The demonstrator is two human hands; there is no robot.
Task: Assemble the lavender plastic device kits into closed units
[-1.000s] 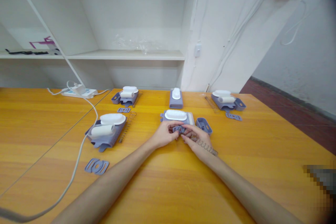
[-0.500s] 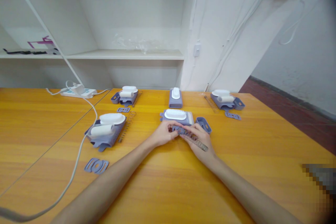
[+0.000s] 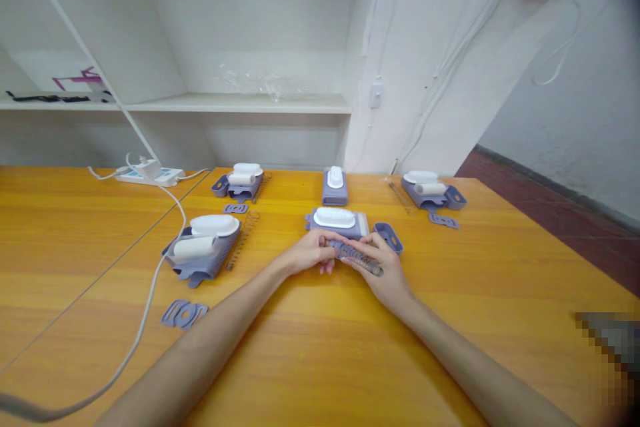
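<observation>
My left hand pinches a flat purple-grey plastic plate with cutouts. My right hand is closed around a metal coil spring, which meets the plate and lies slanted across the fingers. Where spring and plate join is partly covered by my fingertips. Just beyond both hands lies a purple-grey plastic case with a white oval brush on top. A purple-grey end cap sits to the right of that case, close to my right fingers.
Similar cases with brushes and white rollers lie at left, back left and back right; a closed-looking case stands at the back middle. A loose plate and spring lie at left. A white cable runs from a power strip.
The spring's free end has drawn in toward the plate, so it looks shorter. My left fingers have shifted slightly, with lower fingertips now showing beneath the hand.
</observation>
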